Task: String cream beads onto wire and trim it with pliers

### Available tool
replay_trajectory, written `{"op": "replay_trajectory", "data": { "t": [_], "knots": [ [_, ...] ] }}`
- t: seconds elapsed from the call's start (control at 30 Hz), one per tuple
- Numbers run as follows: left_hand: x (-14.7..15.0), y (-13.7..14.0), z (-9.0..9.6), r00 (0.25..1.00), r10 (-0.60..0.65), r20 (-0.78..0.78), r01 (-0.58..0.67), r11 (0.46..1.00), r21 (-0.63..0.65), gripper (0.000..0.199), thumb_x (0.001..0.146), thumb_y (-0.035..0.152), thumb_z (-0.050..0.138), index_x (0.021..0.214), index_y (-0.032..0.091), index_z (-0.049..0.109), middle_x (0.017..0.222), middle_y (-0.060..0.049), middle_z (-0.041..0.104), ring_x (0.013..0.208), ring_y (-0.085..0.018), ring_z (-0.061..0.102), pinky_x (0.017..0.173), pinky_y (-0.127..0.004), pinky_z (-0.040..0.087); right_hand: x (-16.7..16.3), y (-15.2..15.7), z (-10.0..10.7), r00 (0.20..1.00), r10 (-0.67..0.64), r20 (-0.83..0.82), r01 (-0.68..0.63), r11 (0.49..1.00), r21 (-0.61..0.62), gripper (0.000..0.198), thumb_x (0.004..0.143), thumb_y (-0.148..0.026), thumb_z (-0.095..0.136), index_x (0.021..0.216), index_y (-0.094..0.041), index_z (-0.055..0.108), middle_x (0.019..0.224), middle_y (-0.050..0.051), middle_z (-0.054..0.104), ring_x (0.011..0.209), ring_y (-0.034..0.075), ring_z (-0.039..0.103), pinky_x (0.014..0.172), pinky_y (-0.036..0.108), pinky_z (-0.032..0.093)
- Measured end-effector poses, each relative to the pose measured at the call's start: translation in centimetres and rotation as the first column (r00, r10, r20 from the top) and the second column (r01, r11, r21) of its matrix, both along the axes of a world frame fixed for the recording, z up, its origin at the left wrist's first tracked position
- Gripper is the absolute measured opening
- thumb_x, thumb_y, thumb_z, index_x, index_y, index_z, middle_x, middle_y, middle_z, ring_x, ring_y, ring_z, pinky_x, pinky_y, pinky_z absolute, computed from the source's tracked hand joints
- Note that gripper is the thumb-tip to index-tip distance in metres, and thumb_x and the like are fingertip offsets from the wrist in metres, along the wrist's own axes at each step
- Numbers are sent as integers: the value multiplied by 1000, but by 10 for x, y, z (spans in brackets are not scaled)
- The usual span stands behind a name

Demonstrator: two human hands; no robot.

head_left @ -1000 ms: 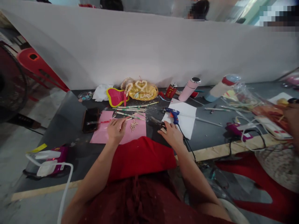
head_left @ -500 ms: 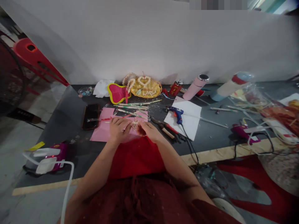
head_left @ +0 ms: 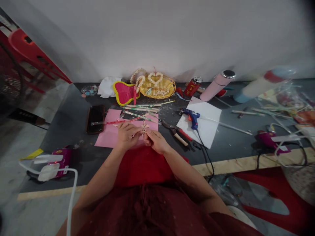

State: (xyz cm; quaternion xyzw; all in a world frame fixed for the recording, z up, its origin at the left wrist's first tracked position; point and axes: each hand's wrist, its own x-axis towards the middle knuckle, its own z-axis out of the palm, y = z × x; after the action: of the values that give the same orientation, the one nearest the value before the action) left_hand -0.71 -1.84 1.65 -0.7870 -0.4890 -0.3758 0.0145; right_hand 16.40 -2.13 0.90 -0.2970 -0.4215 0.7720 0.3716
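Over the pink paper (head_left: 104, 140), my two hands meet at a small beige craft piece (head_left: 145, 126) that looks built from little pale bits. My left hand (head_left: 128, 135) pinches its lower left side between thumb and fingers. From the right, my right hand (head_left: 157, 141) grips the bottom of the same piece, its fingers curled. Fingertips hide the lower part. Just beyond lie several pale sticks with green-printed wrapping (head_left: 140, 115) and a thin red-handled brush (head_left: 115, 122).
A phone (head_left: 95, 119) lies left; pruning shears (head_left: 178, 132) and a blue glue gun (head_left: 193, 118) on white paper (head_left: 211, 126) lie right. Behind stand a wicker basket (head_left: 169, 90), red can (head_left: 193, 87) and pink bottle (head_left: 218, 86). Purple power sockets (head_left: 61, 162) sit at the left edge.
My fingertips have drawn closer together around the beige piece, which now shows more above them. The right hand has turned slightly. The whole view has shifted a little.
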Motion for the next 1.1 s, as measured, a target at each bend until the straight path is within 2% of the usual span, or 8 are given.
{"op": "replay_trajectory", "data": {
  "t": [0.17, 0.33, 0.5, 0.6, 0.73, 0.87, 1.0, 1.1],
  "knots": [
    [1, -3, 1, 998, 58, -3, -58, 998, -11, 19, 85, 40, 60, 75, 28, 71, 71, 1, 72, 71, -17, 55, 76, -36, 35, -3, -4, 2, 998, 4, -66, -3, 1000, 10, 42, 85, -57, 51, 67, -20, 50, 53, -5, 40, 51, 9, 38, 53, 25, 31],
    [0, -2, 0, 997, 69, -19, -70, 996, -60, 20, 85, 42, 58, 80, 29, 72, 75, 0, 73, 75, -17, 58, 78, -36, 37, -1, -1, 3, 990, -60, 131, 51, 996, 68, 48, 83, -63, 48, 65, -19, 53, 53, -4, 45, 49, 8, 37, 49, 24, 27],
    [-4, 0, 0, 981, 193, 26, -192, 980, -48, 20, 87, 40, 57, 84, 26, 71, 81, 0, 74, 78, -18, 59, 80, -37, 38, 2, 6, 2, 997, -37, 74, 42, 997, -68, 53, 82, -69, 45, 66, -19, 55, 53, -4, 46, 46, 9, 37, 47, 24, 27],
    [-6, 0, -1, 975, 219, 31, -218, 975, -31, 19, 87, 38, 57, 84, 26, 71, 82, 0, 74, 78, -19, 59, 79, -37, 38, 1, 7, 1, 998, -61, 14, 62, 994, -88, 53, 82, -69, 45, 63, -20, 54, 58, -1, 52, 48, 9, 42, 49, 24, 31],
    [-5, 1, -4, 975, 222, 27, -222, 975, 0, 17, 87, 36, 58, 84, 25, 71, 81, 0, 74, 76, -18, 59, 77, -36, 38, 2, 9, -3, 977, -200, 77, 195, 978, 68, 61, 83, -64, 48, 43, -18, 40, 67, 3, 61, 54, 10, 47, 53, 26, 35],
    [-4, 2, -7, 972, 235, 20, -236, 972, 15, 17, 87, 36, 58, 84, 25, 71, 80, -1, 74, 77, -19, 59, 77, -36, 38, 7, 14, -5, 909, -385, 160, 335, 903, 269, 56, 83, -51, 54, 39, -19, 40, 65, 3, 61, 57, 11, 48, 58, 27, 38],
    [-5, 3, -9, 973, 231, 19, -232, 972, 25, 18, 87, 35, 57, 85, 25, 71, 82, -2, 74, 79, -20, 59, 78, -36, 38, 9, 17, -6, 861, -435, 263, 291, 846, 447, 28, 81, -42, 57, 65, -19, 61, 72, 1, 59, 62, 11, 49, 60, 25, 39],
    [-6, 2, -10, 972, 233, 14, -233, 972, 31, 18, 87, 34, 56, 86, 25, 71, 85, -3, 74, 81, -21, 60, 78, -37, 38, 7, 17, -6, 848, -437, 300, 243, 824, 512, 21, 80, -38, 59, 92, -21, 59, 84, 0, 59, 65, 11, 50, 59, 23, 40]
  ]
}}
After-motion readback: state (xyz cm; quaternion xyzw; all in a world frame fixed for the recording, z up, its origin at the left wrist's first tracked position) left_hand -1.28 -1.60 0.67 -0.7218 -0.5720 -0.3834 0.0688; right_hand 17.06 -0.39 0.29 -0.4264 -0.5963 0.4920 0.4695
